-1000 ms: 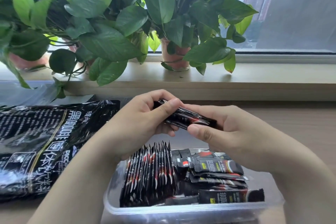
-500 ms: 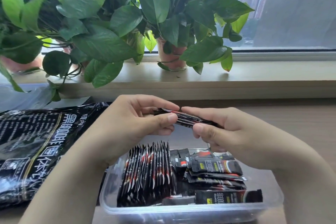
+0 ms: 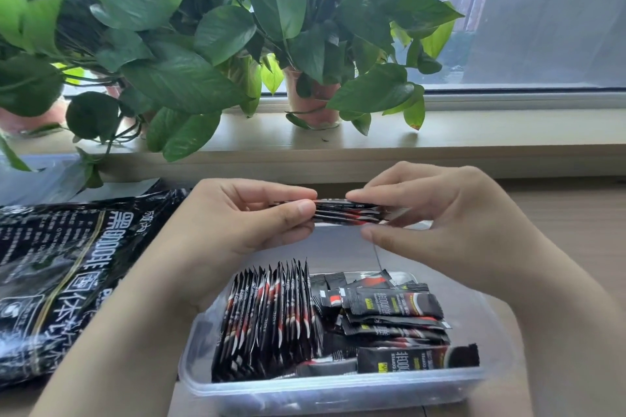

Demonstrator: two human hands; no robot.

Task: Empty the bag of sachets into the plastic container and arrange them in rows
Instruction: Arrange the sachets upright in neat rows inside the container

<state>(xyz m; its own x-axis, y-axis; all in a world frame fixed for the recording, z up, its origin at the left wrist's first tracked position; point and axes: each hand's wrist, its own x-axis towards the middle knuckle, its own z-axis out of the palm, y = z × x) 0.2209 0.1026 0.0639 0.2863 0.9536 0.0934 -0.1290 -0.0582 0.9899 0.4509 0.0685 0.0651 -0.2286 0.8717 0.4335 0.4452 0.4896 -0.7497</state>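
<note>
A small stack of black sachets (image 3: 345,212) is held level above the clear plastic container (image 3: 332,389). My left hand (image 3: 237,227) pinches its left end and my right hand (image 3: 437,227) pinches its right end. Inside the container a row of sachets (image 3: 267,318) stands on edge at the left. Loose sachets (image 3: 396,322) lie flat in a heap at the right. The big black bag (image 3: 57,278) lies flat on the table to the left of the container.
Potted plants (image 3: 311,101) with large green leaves stand on the window sill (image 3: 491,132) behind the table. Some leaves hang over the far left table edge. A clear plastic sheet (image 3: 37,176) lies behind the bag. Wooden table surface (image 3: 576,220) shows at the right.
The stack was tilted down to the right and is now level. Both hands have moved slightly apart along its ends, squaring the sachets together.
</note>
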